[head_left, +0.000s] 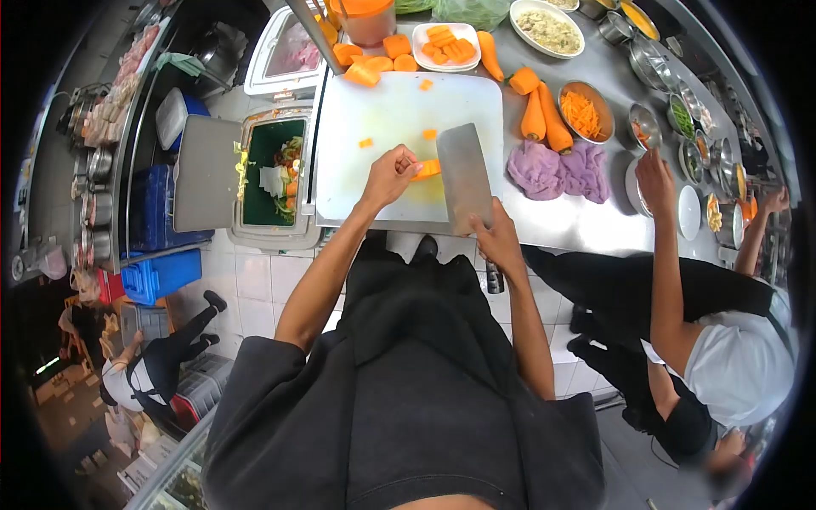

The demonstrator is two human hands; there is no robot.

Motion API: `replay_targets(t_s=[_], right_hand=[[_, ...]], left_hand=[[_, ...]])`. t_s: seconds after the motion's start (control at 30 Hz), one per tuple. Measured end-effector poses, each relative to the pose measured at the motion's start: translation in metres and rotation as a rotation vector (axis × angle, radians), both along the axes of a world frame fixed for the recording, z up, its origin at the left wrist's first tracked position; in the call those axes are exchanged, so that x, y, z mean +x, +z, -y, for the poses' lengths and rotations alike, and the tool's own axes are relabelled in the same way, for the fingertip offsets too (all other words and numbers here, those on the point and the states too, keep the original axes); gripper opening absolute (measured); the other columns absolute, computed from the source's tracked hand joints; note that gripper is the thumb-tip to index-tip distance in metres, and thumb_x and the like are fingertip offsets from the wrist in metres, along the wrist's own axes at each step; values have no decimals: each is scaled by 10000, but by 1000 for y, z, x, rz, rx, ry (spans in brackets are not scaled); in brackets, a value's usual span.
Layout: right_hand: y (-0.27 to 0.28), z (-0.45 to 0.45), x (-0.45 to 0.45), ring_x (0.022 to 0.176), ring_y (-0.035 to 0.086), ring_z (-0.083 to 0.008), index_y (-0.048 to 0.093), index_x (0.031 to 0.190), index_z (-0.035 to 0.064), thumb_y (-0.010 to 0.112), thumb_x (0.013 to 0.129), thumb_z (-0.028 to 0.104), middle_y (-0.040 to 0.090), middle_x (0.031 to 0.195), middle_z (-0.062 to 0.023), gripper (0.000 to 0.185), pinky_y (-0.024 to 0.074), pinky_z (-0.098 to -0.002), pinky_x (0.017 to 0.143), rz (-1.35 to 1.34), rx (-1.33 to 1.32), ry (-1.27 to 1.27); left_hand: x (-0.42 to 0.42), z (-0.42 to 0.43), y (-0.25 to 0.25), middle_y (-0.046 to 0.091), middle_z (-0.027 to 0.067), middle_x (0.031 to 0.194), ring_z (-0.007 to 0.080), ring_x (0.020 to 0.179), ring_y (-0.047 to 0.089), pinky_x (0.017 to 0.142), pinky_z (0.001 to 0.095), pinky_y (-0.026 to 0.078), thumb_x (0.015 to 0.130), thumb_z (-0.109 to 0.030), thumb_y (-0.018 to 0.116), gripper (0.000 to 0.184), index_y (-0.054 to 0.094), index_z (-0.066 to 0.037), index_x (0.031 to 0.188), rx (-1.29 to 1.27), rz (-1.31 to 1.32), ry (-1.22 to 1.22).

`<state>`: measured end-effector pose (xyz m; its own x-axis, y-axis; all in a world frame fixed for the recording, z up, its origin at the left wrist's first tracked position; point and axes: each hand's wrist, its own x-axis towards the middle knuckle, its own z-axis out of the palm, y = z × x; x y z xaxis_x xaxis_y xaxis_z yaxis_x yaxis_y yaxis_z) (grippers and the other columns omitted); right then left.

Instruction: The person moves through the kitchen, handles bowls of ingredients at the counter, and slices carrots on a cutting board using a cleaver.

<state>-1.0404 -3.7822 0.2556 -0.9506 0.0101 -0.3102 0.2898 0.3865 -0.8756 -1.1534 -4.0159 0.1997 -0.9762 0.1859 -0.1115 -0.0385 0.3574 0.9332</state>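
Your right hand (500, 242) is clenched around the handle of a cleaver (467, 174), the butt of the handle showing below the fist; the broad blade lies over the near right part of the white cutting board (348, 178). Your left hand (392, 176) has its fingers bent, tips pinching the left end of 1 carrot piece (427, 170), which sits on the board just left of the blade; cannot tell whether the steel touches it. Beyond it, 3 small carrot bits (430, 133) lie apart on the board. To the left stands a scrap bin (272, 241), lid open. On the right, a crumpled purple cloth (561, 172) rests on the steel counter (595, 218), with whole carrots (534, 116) behind it, beside a bowl (607, 115) of shredded carrot. Past the board's far edge: a white dish (416, 42) of carrot pieces, left of another carrot (490, 56).
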Motion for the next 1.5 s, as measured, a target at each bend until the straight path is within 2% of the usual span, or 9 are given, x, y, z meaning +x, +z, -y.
replay_targets(t_s=[0.07,0.47,0.57,0.7,0.77,0.87,1.4,1.47,1.5], right_hand=[[13,5,-2,442,565,-212,478,1108,-4,606,936,179,635,683,-161,281,443,-361,440,80,-70,-28],[15,7,-13,466,598,-232,467,1127,-1,593,937,201,641,697,-181,304,468,-385,485,190,6,34],[3,7,-14,395,465,-102,462,1194,29,592,947,157,589,649,-67,306,370,-282,357,71,-6,40],[10,9,-21,400,475,-104,455,1193,21,587,949,161,595,638,-71,311,378,-282,365,65,-43,38],[17,9,-24,718,720,-357,438,1202,-23,583,932,189,671,899,-275,372,543,-430,683,140,25,83],[18,10,-28,721,725,-343,431,1218,-28,580,936,174,673,916,-271,378,548,-416,673,159,46,97],[13,14,-23,754,731,-308,418,1241,-34,585,936,155,668,975,-277,396,571,-379,642,123,-73,71],[1,17,-19,432,540,-163,446,1216,14,600,942,217,663,727,-120,374,435,-321,417,24,-89,20],[-6,18,-17,432,540,-163,446,1216,14,600,942,217,663,727,-120,374,435,-321,417,20,-92,21]], left_hand=[[1,-1,2,488,-33,651,52,593,421,550,236,382,903,-175,702,179,581,-44,897,9,-40,-11],[7,-9,18,507,55,613,138,572,466,562,321,410,924,-207,671,215,529,-54,976,-139,102,42],[9,-9,19,506,58,627,141,586,472,573,322,417,929,-204,666,212,526,-51,973,-119,100,38],[7,-9,16,502,58,627,142,587,471,576,321,419,930,-199,664,211,522,-47,967,-122,100,45],[7,-8,14,583,114,642,211,573,544,577,356,446,917,-197,662,227,506,-42,975,-133,62,31],[7,-9,15,513,58,640,141,602,481,586,315,423,929,-194,666,208,525,-45,965,-125,98,39],[6,-12,18,503,41,659,128,629,473,611,303,433,935,-200,664,217,518,-40,951,-145,79,31],[6,-11,15,493,31,656,121,628,464,614,297,433,935,-192,662,212,516,-39,945,-151,55,26],[6,-9,12,493,31,656,121,628,464,614,297,433,935,-192,662,212,516,-39,945,-154,52,28]])
